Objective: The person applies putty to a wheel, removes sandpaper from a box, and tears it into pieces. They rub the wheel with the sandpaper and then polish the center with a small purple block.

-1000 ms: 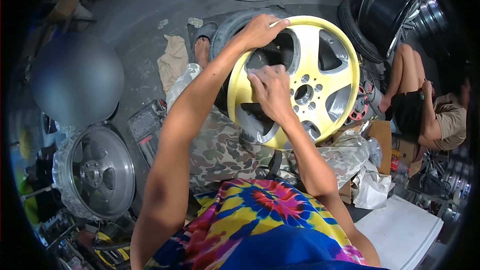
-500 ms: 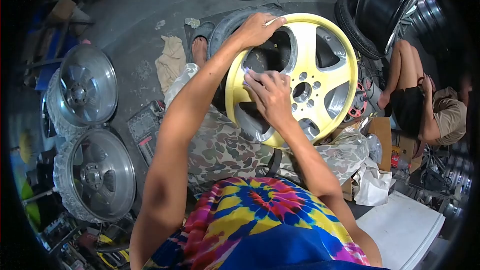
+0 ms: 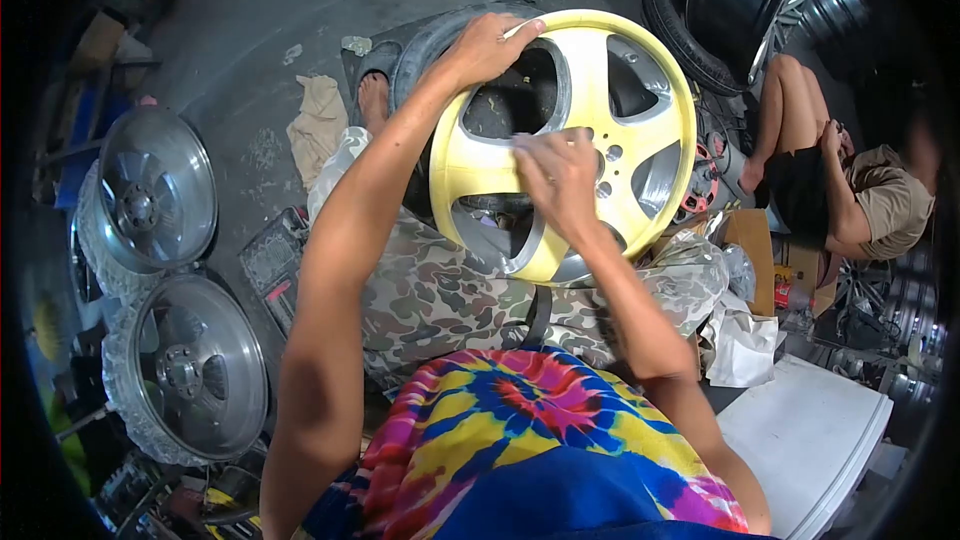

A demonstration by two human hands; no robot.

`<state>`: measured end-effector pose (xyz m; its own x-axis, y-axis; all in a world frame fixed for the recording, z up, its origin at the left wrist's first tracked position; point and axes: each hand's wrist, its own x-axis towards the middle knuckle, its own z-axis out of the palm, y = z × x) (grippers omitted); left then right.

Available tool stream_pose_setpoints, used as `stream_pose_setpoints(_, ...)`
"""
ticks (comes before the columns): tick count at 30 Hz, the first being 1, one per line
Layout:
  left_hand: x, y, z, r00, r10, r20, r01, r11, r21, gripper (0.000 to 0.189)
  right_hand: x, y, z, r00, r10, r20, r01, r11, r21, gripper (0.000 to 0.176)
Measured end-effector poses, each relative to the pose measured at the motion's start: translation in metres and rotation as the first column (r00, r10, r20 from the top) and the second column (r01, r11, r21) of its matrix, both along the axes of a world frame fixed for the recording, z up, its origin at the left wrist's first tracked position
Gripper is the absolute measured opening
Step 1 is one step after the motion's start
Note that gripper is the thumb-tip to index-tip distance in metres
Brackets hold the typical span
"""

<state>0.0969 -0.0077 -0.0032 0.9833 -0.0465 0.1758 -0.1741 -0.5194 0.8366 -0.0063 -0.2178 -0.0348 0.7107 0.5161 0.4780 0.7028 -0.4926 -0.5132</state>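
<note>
A yellow-coated wheel rim [image 3: 588,74] with broad spokes and bare silver edges around its openings leans over my lap. My left hand [image 3: 490,48] is closed over the rim's upper left edge, thumb lying along the top. On the left spoke near the hub, my right hand [image 3: 562,175] presses with bent, closed fingers. Its fingertips are smeared by motion; the thin purple piece seen under them half a second ago is hidden now. Behind the yellow rim lies a dark tire [image 3: 412,62].
Two silver wheels [image 3: 200,368] wrapped in plastic stand at left. A beige cloth [image 3: 318,125] lies on the floor. Black wheels [image 3: 735,15] and a tire [image 3: 668,35] stand upper right, near a seated person [image 3: 880,200]. A cardboard box [image 3: 750,250] and white panel [image 3: 800,440] are at right.
My right hand has slid from the spoke's outer part inward toward the hub. The left hand keeps its hold on the rim. The whole view has shifted slightly.
</note>
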Motion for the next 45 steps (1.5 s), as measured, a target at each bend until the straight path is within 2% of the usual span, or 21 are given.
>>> stream_pose_setpoints(2, -0.001, -0.001, 0.004, 1.0, -0.016, -0.023, 0.017, 1.0, 0.015, 0.056, -0.008, 0.045, -0.003, 0.996, 0.029, -0.09, -0.009, 0.978, 0.21, 0.012)
stream_pose_setpoints(6, -0.004, 0.0, 0.0, 0.993, 0.006, 0.115, -0.011, 0.999, 0.045, 0.05, -0.007, 0.042, 0.008, 0.998, 0.036, -0.058, -0.027, 0.989, 0.145, 0.015)
stream_pose_setpoints(10, -0.01, -0.008, 0.003, 0.94, 0.133, 0.313, -0.137, 0.991, -0.01, 0.036, 0.041, -0.042, 0.008, 0.964, 0.122, 0.238, -0.052, 0.958, -0.282, 0.024)
stream_pose_setpoints(12, -0.018, -0.011, 0.004, 0.808, 0.166, 0.565, -0.264, 0.96, 0.095, 0.023, 0.081, -0.058, 0.035, 0.863, 0.346, 0.367, -0.062, 0.795, -0.603, 0.029)
stream_pose_setpoints(14, -0.043, -0.019, 0.016, 0.775, 0.125, 0.62, -0.265, 0.954, 0.138, 0.019, 0.115, -0.048, 0.066, 0.738, 0.504, 0.45, 0.068, 0.607, -0.792, 0.026)
stream_pose_setpoints(16, -0.071, -0.027, 0.023, 0.785, -0.007, 0.62, -0.14, 0.972, 0.189, 0.017, 0.132, -0.031, 0.083, 0.777, 0.415, 0.473, 0.067, 0.692, -0.718, 0.027)
stream_pose_setpoints(18, -0.097, -0.032, 0.009, 0.846, -0.246, 0.473, -0.062, 0.835, 0.546, 0.017, 0.126, -0.034, 0.062, 0.772, 0.418, 0.479, 0.092, 0.672, -0.735, 0.027)
stream_pose_setpoints(20, -0.125, -0.044, -0.006, 0.908, -0.2, 0.367, -0.061, 0.805, 0.59, 0.019, 0.091, -0.049, 0.032, 0.847, 0.388, 0.362, -0.086, 0.774, -0.628, 0.029)
stream_pose_setpoints(21, -0.138, -0.048, -0.006, 0.946, -0.226, 0.233, -0.001, 0.716, 0.698, 0.021, 0.068, -0.053, 0.017, 0.911, 0.292, 0.291, -0.159, 0.901, -0.404, 0.032)
stream_pose_setpoints(23, -0.151, -0.057, -0.014, 0.971, -0.192, 0.144, 0.005, 0.618, 0.786, 0.023, 0.033, -0.041, 0.015, 0.985, 0.076, 0.156, -0.041, 0.975, -0.217, 0.022)
stream_pose_setpoints(24, -0.155, -0.062, -0.026, 0.967, -0.172, 0.188, -0.043, 0.616, 0.787, 0.024, 0.024, -0.038, 0.012, 0.999, 0.025, 0.041, -0.019, 0.991, -0.132, 0.02)
stream_pose_setpoints(26, -0.155, -0.064, -0.038, 0.866, -0.135, 0.482, -0.329, 0.571, 0.752, 0.024, 0.026, -0.046, 0.0, 0.86, 0.062, -0.506, -0.007, 0.994, 0.111, 0.024)
stream_pose_setpoints(28, -0.157, -0.058, -0.019, 0.967, -0.112, 0.228, -0.091, 0.687, 0.721, 0.026, 0.017, -0.054, 0.023, 0.723, 0.155, -0.673, -0.011, 0.977, 0.213, 0.024)
stream_pose_setpoints(30, -0.165, -0.044, -0.006, 0.936, -0.094, 0.339, -0.154, 0.756, 0.636, 0.022, 0.013, -0.066, 0.008, 0.909, 0.112, -0.402, -0.005, 0.966, 0.257, 0.024)
stream_pose_setpoints(33, -0.182, -0.017, 0.01, 0.888, -0.052, 0.456, -0.188, 0.865, 0.464, 0.016, 0.01, -0.087, -0.017, 0.954, -0.242, -0.175, 0.256, 0.965, 0.063, 0.022)
stream_pose_setpoints(34, -0.192, -0.004, 0.009, 0.826, -0.012, 0.564, -0.267, 0.873, 0.409, 0.015, 0.011, -0.094, -0.032, 0.966, -0.194, -0.168, 0.194, 0.981, -0.021, 0.024)
stream_pose_setpoints(35, -0.213, 0.003, 0.023, 0.867, 0.303, 0.395, -0.354, 0.933, 0.061, 0.014, 0.005, -0.098, -0.046, 0.977, -0.084, -0.198, 0.071, 0.995, -0.071, 0.029)
stream_pose_setpoints(37, -0.249, 0.041, 0.029, 0.81, 0.479, 0.338, -0.518, 0.855, 0.03, 0.017, -0.026, -0.077, -0.026, 0.9, -0.156, -0.407, 0.102, 0.983, -0.153, 0.039)
stream_pose_setpoints(38, -0.271, 0.062, 0.033, 0.799, 0.527, 0.29, -0.57, 0.817, 0.086, 0.021, -0.025, -0.081, -0.038, 0.971, -0.115, -0.211, 0.076, 0.98, -0.183, 0.041)
stream_pose_setpoints(43, -0.374, 0.13, -0.039, 0.606, 0.796, 0.009, -0.772, 0.585, 0.248, 0.032, -0.02, -0.089, -0.045, 0.904, -0.181, -0.387, 0.15, 0.983, -0.111, 0.029)
stream_pose_setpoints(45, -0.408, 0.12, -0.096, 0.449, 0.892, -0.062, -0.736, 0.408, 0.541, 0.064, -0.022, -0.09, -0.048, 0.908, -0.16, -0.388, 0.136, 0.987, -0.088, 0.025)
